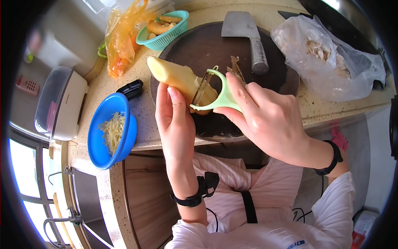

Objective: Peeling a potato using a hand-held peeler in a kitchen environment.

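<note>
My left hand [177, 119] supports a pale yellow tuber [172, 77] from below and the left, thumb along its side. The tuber is tilted, with a flat cut face at its upper left end. In my right hand [269, 116] is a light green Y-shaped peeler [228, 99]. Its metal blade lies across the tuber's lower right part. A strip of brown peel [235, 68] shows just beyond my right fingers. Both hands are over the near part of a round dark cutting board [202, 46]. A cleaver [240, 26] lies on the board's far side, handle towards me.
Left of the board stands a blue bowl [93, 137] with pale shreds [113, 132], beside a black object [132, 88]. A green basket [163, 37] of ginger-like roots and an orange plastic bag [121, 43] stand behind. A clear bag [311, 59] lies right. The sink [90, 193] is lower left.
</note>
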Demonstrator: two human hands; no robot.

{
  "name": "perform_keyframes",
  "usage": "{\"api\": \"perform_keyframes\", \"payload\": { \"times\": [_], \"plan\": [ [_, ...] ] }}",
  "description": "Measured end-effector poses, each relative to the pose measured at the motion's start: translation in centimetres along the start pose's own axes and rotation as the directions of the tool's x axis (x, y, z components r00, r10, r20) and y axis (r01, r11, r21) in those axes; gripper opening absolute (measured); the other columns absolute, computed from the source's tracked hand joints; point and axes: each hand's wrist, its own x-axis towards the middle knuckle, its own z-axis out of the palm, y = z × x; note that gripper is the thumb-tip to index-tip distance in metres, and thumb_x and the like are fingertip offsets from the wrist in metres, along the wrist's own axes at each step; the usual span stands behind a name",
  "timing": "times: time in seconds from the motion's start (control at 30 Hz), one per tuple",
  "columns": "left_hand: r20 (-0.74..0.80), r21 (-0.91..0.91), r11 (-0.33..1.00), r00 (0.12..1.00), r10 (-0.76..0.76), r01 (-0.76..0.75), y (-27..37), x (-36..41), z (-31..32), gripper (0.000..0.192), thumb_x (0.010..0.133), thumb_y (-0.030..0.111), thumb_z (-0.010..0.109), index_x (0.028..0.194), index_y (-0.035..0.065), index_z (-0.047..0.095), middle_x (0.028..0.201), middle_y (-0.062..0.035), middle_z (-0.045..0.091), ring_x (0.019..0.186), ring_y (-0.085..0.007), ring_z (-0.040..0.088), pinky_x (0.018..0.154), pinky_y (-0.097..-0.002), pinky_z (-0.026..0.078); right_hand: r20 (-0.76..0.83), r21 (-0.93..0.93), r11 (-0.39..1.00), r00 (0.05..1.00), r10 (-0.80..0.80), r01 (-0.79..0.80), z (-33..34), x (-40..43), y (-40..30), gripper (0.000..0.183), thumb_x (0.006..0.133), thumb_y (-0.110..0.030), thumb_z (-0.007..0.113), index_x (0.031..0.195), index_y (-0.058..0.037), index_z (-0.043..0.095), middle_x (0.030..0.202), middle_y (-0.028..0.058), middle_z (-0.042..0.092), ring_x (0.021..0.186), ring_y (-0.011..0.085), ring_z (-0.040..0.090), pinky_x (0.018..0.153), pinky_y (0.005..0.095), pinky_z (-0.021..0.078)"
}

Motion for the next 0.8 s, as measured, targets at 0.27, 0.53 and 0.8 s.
{"api": "perform_keyframes", "payload": {
  "times": [0.27,0.53,0.8],
  "plan": [
    [-0.02,0.087,0.995,0.999,0.043,-0.041,-0.4,0.1,0.0,0.037,0.098,0.024,0.036,0.127,0.0014,0.036,0.118,-0.0099,0.05,0.106,-0.0153,0.049,0.089,-0.0289,0.04,0.069,-0.012,0.999,0.997,-0.036,0.037,0.3,-2.0,-0.1,0.056,0.07,-0.029,0.072,0.113,0.0013,0.054,0.062,0.0002,0.043,0.048,0.0106,0.048,0.039,0.0248,0.0421],
    [-0.031,0.094,0.993,0.997,0.076,-0.072,-0.7,0.2,0.2,0.036,0.098,0.024,0.035,0.126,0.0016,0.036,0.118,-0.0102,0.049,0.106,-0.0154,0.048,0.09,-0.0288,0.039,0.149,-0.089,0.991,0.985,-0.081,0.095,-0.3,-2.6,-0.5,0.057,0.071,-0.029,0.07,0.115,0.0023,0.053,0.064,0.0006,0.043,0.047,0.0108,0.046,0.039,0.025,0.0401],
    [-0.08,0.094,0.994,0.995,0.059,-0.051,-0.8,0.7,0.3,0.036,0.098,0.024,0.034,0.126,0.001,0.037,0.117,-0.0102,0.05,0.105,-0.0146,0.048,0.09,-0.0276,0.038,0.136,0.003,0.998,0.989,-0.064,0.064,-0.7,-2.0,0.8,0.039,0.083,-0.035,0.058,0.092,0.003,0.062,0.051,0.0036,0.051,0.042,0.0169,0.055,0.038,0.0262,0.0403]
  ]
}}
